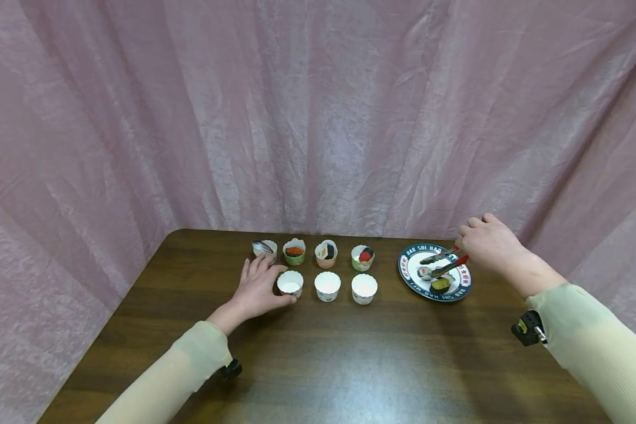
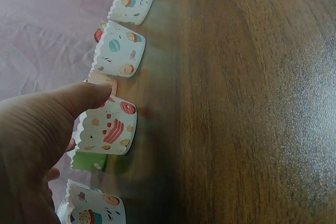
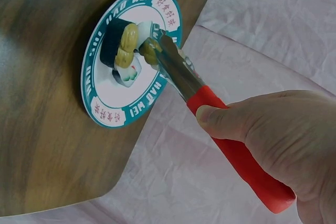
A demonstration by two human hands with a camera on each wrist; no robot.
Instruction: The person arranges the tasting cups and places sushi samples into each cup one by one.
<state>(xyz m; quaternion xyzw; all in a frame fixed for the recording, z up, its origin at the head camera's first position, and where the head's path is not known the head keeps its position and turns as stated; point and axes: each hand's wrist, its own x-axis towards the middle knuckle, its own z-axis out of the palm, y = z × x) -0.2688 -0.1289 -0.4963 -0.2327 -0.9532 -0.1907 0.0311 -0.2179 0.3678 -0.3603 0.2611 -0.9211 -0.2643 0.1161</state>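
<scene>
My left hand [image 1: 257, 288] holds the white paper cup [image 1: 290, 284] at the left of the front row, thumb at its near side and fingers at the far side. In the left wrist view, the thumb overlaps the scalloped rim of this cake-printed cup [image 2: 107, 132]. My right hand [image 1: 489, 244] grips red-handled metal tongs [image 3: 210, 124] over a round plate [image 1: 405, 277] with a teal lettered rim. On the plate are toy sushi pieces: a dark roll with yellow topping [image 1: 440, 285] and a white roll [image 1: 424, 272]. The tongs' tips are among the pieces, partly hidden in the right wrist view.
Two more white cups [image 1: 327, 287] [image 1: 364, 288] stand to the right in the front row. Behind them, several cups hold toy sushi, including an orange-topped piece [image 1: 294, 251] and a red one [image 1: 366, 254]. A pink curtain [image 1: 318, 118] hangs behind the wooden table [image 1: 318, 359].
</scene>
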